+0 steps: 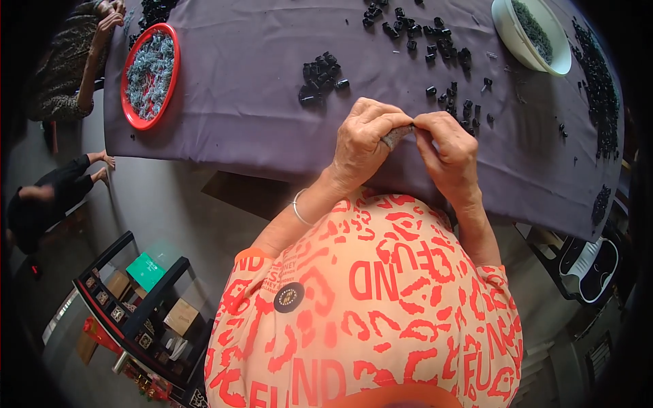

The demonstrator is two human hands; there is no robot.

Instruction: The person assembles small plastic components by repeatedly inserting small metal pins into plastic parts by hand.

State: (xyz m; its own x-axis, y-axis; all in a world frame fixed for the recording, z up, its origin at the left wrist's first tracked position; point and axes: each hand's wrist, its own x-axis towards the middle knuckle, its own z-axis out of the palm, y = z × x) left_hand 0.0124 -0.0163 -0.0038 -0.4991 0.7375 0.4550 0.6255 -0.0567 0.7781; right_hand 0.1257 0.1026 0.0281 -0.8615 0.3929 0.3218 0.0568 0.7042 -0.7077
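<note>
My left hand (365,141) and my right hand (449,151) meet over the near edge of the purple-grey tablecloth (238,102). Thumbs and fingers of both are pinched together, tip to tip. A tiny dark bit shows between the tips, too small to name. Grey wrapping (396,138) covers part of a finger on the left hand. Just beyond the right hand lie loose black plastic pieces (467,109), some short and cylindrical. Farther off to the left sits a small heap of similar black pieces (320,76).
At the left, a red tray (175,81) holds many small grey metal-looking parts. A cream bowl (503,37) of fine grey pieces stands at the far right. More black pieces (595,88) line the right edge. Another person's arm (88,71) reaches in at the far left.
</note>
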